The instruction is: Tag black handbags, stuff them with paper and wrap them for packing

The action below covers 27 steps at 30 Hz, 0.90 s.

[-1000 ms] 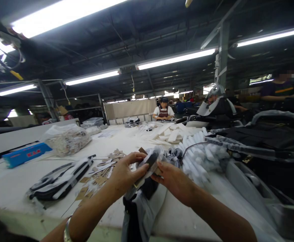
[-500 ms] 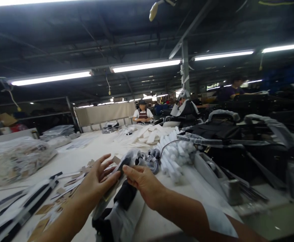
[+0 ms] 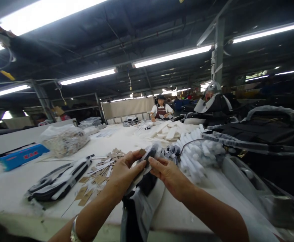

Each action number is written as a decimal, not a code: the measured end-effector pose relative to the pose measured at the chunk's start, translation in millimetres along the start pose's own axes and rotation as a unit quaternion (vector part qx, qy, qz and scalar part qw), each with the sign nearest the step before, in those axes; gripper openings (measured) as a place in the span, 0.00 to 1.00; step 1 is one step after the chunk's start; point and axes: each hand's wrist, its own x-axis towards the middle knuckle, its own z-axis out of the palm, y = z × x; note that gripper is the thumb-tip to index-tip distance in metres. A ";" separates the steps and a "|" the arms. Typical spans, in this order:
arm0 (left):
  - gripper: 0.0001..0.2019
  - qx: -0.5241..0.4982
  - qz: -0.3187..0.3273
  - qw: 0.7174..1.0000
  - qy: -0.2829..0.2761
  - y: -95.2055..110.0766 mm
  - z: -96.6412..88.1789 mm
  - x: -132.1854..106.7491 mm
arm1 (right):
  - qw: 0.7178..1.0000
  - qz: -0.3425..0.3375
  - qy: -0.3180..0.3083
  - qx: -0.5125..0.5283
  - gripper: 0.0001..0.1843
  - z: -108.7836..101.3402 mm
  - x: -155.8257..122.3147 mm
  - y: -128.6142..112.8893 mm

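L hand [image 3: 123, 173] & R hand [image 3: 171, 173] both pinch strap [image 3: 151, 153], btwn them over table [image 3: 177, 215]. Mid part hidden; can't tell if dark piece [image 3: 132, 218] below, cut off at btm, joins it.

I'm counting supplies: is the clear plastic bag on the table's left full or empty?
Not empty: brownish pieces show through the bulging clear plastic bag. Whether it is full, I cannot tell.

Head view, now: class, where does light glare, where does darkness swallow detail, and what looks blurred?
Head view, top left: the large ceiling light glares white; head view, right: the black bags lose detail in darkness; head view, centre: the wrapped piece in the left hand and right hand looks soft.
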 end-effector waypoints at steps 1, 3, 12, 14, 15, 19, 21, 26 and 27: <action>0.25 0.018 0.007 1.000 0.007 0.4 0.3 -1.1 | 1.000 0.000 -0.003 0.005 0.19 0.1 -1.4 -1.6; 0.23 0.061 0.026 0.997 0.029 1.6 0.4 -2.9 | 0.999 0.002 -0.007 0.035 0.17 -0.3 -4.5 -4.9; 0.19 0.110 0.085 0.990 0.038 2.6 -0.1 -3.4 | 0.996 -0.028 -0.020 0.084 0.14 0.9 -10.8 0.8; 0.19 0.108 0.086 0.990 0.037 3.4 0.0 -4.0 | 0.996 -0.031 -0.007 0.083 0.15 2.1 -9.8 3.6; 0.19 0.106 0.084 0.990 0.037 3.9 -0.1 -4.4 | 0.996 -0.031 -0.002 0.081 0.16 2.1 -9.3 4.5; 0.19 0.106 0.077 0.991 0.037 5.7 -0.8 -6.4 | 0.998 -0.022 -0.021 0.059 0.21 -1.4 -7.9 5.2; 0.19 0.100 0.070 0.992 0.038 6.3 -0.8 -7.3 | 0.998 -0.014 -0.036 0.047 0.21 -3.3 -7.9 4.7; 0.19 0.107 0.068 0.991 0.040 6.3 -0.1 -8.0 | 0.999 -0.034 -0.028 0.016 0.22 -4.3 -9.7 4.8; 0.19 0.112 0.070 0.990 0.042 6.0 0.0 -8.0 | 0.999 -0.041 -0.023 0.006 0.22 -4.0 -10.0 5.1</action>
